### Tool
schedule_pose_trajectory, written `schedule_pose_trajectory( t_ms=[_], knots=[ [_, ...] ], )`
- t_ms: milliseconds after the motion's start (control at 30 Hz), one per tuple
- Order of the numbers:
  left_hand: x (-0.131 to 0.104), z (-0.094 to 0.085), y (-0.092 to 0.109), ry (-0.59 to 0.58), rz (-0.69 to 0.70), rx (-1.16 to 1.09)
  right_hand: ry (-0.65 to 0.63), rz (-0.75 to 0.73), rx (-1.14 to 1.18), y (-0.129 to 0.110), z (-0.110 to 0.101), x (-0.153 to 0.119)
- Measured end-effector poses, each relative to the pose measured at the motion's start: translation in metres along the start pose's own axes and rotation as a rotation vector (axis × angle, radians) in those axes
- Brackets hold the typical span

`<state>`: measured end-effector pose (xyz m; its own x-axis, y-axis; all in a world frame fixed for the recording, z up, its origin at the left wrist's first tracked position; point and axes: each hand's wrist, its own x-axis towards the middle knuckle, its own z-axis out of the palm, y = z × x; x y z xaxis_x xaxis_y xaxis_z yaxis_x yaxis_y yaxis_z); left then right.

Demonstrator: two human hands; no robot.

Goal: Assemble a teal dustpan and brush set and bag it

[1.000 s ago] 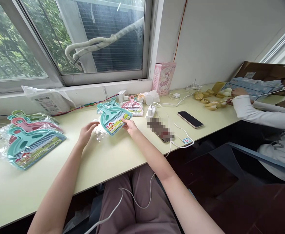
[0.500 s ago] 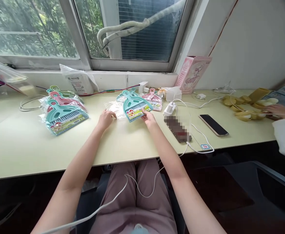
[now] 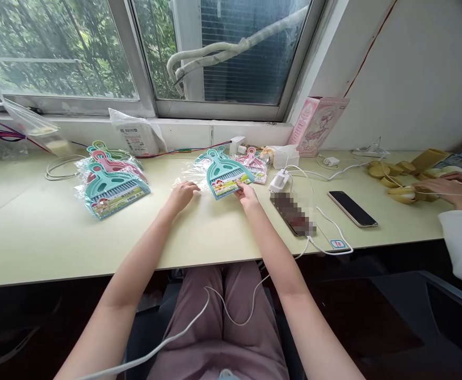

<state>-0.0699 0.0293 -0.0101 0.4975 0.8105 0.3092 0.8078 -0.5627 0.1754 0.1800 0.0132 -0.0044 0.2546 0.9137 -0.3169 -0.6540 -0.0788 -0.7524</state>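
Note:
My right hand (image 3: 247,195) grips the lower right edge of a small teal dustpan and brush set (image 3: 227,177) with a printed card, tilted up above the table. My left hand (image 3: 182,196) rests low over the table to its left, fingers curled together at the near edge of a clear plastic bag (image 3: 193,171). The bag lies partly behind the held set. Behind it are a pink dustpan set (image 3: 252,163) and another teal one, mostly hidden. On the left lies a pile of wrapped dustpan sets (image 3: 114,190), teal on top, with pink and green handles behind.
A phone with a blurred screen (image 3: 292,214) and a charging cable lies right of my right arm, beside a white charger (image 3: 279,180). Farther right are a dark phone (image 3: 353,208), yellow pieces (image 3: 403,192) and another person's hands (image 3: 448,187). A pink box (image 3: 318,126) stands by the window.
The view has shifted slightly, so everything sits a little farther right. My right hand still holds the teal set; my left fingers reach slightly farther over the bag's edge.

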Motion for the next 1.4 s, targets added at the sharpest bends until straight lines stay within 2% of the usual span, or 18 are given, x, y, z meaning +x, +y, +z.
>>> schedule_pose_trajectory(
  t_ms=[100,167,267,367,433,500,600,700,767,1000,1200,1400],
  knots=[
    [-0.001,-0.004,-0.003,0.09,-0.147,0.014,0.008,0.012,0.021,0.001,0.0,0.001],
    [-0.002,-0.004,-0.003,0.142,-0.151,-0.037,0.006,0.007,0.012,0.002,0.0,0.001],
    [-0.002,0.001,0.003,0.145,-0.02,-0.138,0.004,-0.014,0.02,0.003,0.0,0.001],
    [-0.001,0.007,0.013,0.013,0.12,-0.122,0.016,-0.024,0.04,0.004,-0.001,0.002],
    [0.0,0.007,0.017,-0.03,0.157,-0.091,0.022,-0.023,0.044,0.005,-0.001,0.003],
    [0.001,0.002,0.016,-0.023,0.09,-0.07,0.022,-0.026,0.04,0.005,-0.002,0.004],
    [0.0,-0.006,0.008,-0.006,-0.111,0.02,0.008,-0.033,0.009,0.005,-0.002,0.004],
    [-0.002,-0.009,0.002,0.075,-0.237,0.132,-0.029,-0.031,-0.007,0.007,-0.001,0.002],
    [-0.003,-0.007,0.002,0.132,-0.259,0.143,-0.045,-0.021,-0.014,0.008,0.0,0.001],
    [-0.004,0.001,0.001,0.164,-0.259,0.125,-0.085,0.0,-0.038,0.008,0.003,-0.002],
    [-0.005,0.001,-0.009,0.109,-0.337,0.121,-0.075,0.001,-0.064,0.007,0.007,-0.007],
    [-0.006,-0.009,-0.005,0.225,-0.347,0.104,-0.134,0.005,-0.159,0.01,0.011,-0.013]
  ],
)
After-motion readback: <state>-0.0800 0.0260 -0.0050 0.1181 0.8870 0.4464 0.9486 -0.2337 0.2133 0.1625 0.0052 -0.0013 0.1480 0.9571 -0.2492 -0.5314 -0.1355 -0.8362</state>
